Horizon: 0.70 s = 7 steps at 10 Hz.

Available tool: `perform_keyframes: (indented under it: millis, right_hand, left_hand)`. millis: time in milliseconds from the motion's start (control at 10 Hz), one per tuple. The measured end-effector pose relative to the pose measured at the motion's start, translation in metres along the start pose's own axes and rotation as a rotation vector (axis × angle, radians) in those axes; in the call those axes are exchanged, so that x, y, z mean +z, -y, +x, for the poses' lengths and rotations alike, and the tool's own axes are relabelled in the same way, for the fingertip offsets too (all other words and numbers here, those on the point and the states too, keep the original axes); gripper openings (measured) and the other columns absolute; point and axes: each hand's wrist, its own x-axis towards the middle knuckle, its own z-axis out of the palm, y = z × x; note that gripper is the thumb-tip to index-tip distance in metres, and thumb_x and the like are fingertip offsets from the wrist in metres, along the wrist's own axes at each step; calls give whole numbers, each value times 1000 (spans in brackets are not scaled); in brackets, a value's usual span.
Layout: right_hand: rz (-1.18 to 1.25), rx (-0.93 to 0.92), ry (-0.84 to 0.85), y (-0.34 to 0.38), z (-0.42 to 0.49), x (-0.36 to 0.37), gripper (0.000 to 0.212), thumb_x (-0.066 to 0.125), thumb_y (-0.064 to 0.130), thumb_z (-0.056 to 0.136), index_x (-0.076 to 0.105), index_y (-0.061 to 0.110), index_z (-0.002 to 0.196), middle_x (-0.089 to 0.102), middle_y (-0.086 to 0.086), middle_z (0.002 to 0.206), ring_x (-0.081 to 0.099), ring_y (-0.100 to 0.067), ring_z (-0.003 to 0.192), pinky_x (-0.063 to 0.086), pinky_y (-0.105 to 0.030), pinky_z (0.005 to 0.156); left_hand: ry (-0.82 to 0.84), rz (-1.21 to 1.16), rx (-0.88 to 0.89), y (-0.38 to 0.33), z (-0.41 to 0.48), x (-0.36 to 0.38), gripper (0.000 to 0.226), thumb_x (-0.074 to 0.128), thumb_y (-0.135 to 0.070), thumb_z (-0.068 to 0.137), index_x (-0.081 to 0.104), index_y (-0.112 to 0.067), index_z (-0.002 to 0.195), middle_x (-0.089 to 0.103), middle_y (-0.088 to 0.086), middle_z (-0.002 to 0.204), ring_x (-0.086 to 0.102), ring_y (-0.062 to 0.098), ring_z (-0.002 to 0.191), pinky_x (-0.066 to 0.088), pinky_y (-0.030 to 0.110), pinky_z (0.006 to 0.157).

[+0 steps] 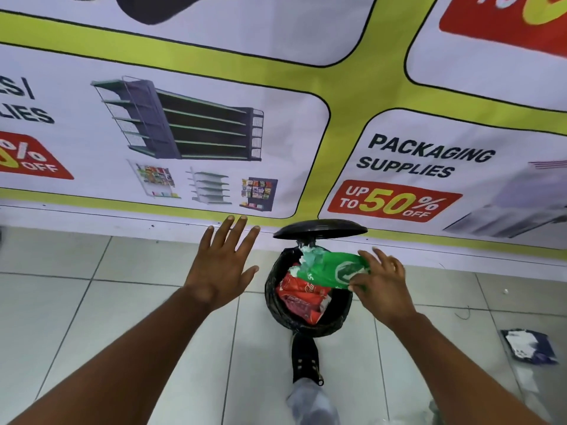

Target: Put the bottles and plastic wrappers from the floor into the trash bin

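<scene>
Tiled floor (122,302), green wrapper (331,269) pinched in right fingers (360,282), left fingers (228,234) splayed empty

The bare left hand (222,265) is stretched forward, palm down, fingers spread and straight, holding nothing. The bare right hand (382,285) reaches forward with bent fingers, thumb and fingertips pinching the edge of a crumpled green plastic wrapper (333,268). Both forearms extend from the lower corners, and a black shoe (305,358) points forward between them
</scene>
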Motion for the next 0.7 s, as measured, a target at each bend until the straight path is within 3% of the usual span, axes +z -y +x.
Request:
perform_keyframes:
  millis: [100,200,400,700]
  right_hand:
    - [47,-71,187,-1,7,24,38,70,36,85,64,39,122,26,-3,159,13,-25,146,9,-44,117]
    - [108,-89,182,1,11,29,56,65,38,90,44,34,142,18,-2,161,7,-22,147,7,-42,117]
    - [88,-50,95,-6,20,-14,68,59,41,93,25,29,151,16,-2,162,6,-22,148,6,-44,118]
    - [131,-25,-242,11,10,-184,71,64,36,90,29,21,150,29,-7,157,20,-27,145,17,-47,115]
  left_hand:
    - [28,13,-9,-3,-2,8,76,47,-53,91,13,-24,153,15,11,161,8,32,147,16,54,117]
    - [42,16,2,-4,-4,12,77,47,-53,91,13,-24,153,14,10,161,7,32,148,16,54,117]
    - [45,51,-14,-8,7,-16,77,38,-57,92,2,-27,153,2,8,163,-3,30,148,10,52,118]
    - [-76,99,10,-18,3,-176,77,43,-56,91,10,-25,153,10,10,162,5,31,148,13,53,117]
